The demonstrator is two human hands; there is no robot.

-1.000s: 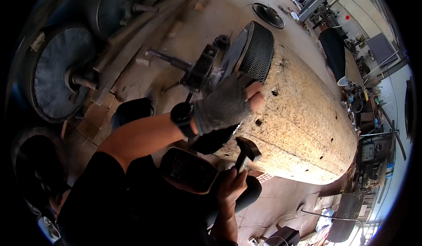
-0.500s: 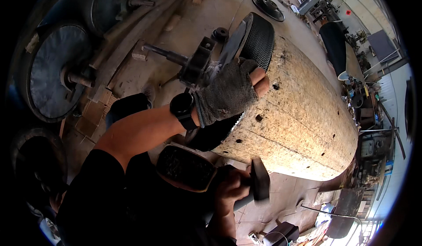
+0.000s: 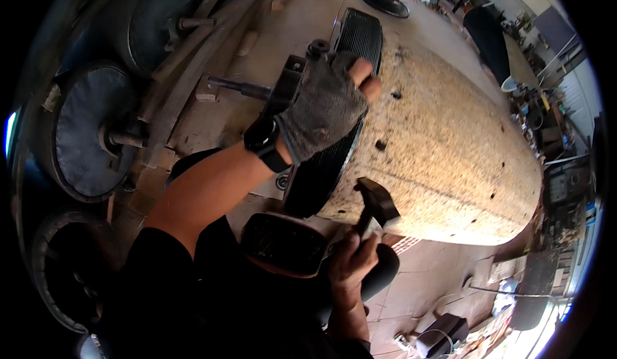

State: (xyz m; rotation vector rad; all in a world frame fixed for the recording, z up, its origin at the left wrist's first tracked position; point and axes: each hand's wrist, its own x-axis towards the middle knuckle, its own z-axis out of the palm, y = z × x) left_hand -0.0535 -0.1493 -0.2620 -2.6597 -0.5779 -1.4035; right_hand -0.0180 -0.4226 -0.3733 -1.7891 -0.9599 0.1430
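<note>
Near the tan drum, right fingers grip a hammer, while left fingers curl, contents unclear.

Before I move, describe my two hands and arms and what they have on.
The left hand wears a dark grey knit glove that leaves the visible fingertips bare. A black watch with a round face and black strap sits on that wrist, and a short black sleeve covers the upper arm. The right hand shows no glove, and its visible forearm is bare.
</note>
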